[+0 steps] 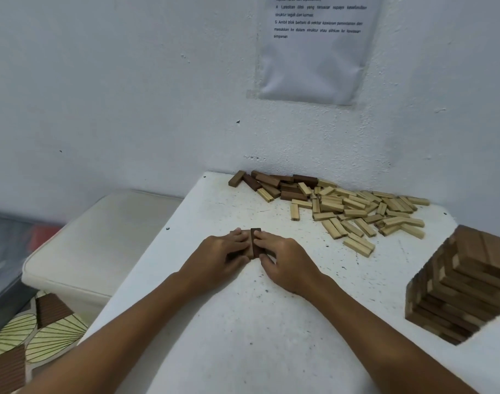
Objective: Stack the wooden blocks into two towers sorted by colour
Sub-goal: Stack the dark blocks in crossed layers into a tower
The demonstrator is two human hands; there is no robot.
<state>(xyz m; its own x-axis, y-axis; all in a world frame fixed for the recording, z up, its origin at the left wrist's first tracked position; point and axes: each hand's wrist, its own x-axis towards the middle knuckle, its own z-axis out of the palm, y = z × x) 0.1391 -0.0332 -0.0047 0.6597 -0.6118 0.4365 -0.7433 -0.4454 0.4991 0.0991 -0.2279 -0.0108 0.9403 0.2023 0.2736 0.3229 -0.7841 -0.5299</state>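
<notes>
- Dark brown wood: a few dark blocks [255, 243] lay on the white table [243, 322] at centre frame, long axes running away from the viewer toward the wall; only the middle one showed plainly, so the count could not be told for certain.
- The left hand [223, 253] pressed the blocks from the left and the right hand [282, 258] from the right, fingers curled and closed against the wood, squeezing the blocks between them; both hands were equally near.
- The loose pile [328, 206] lay in the upper right of the table against the wall: roughly ten dark blocks at its left end and several dozen pale ones to the right, too many and too overlapped to count exactly.
- One finished dark tower [464, 285] stood at the right edge of the frame, well apart from the hands.
- Judgement: the squared-up row appeared to be the base layer of a second stack; further blocks lay beyond the fingertips, upward and rightward in the frame.
</notes>
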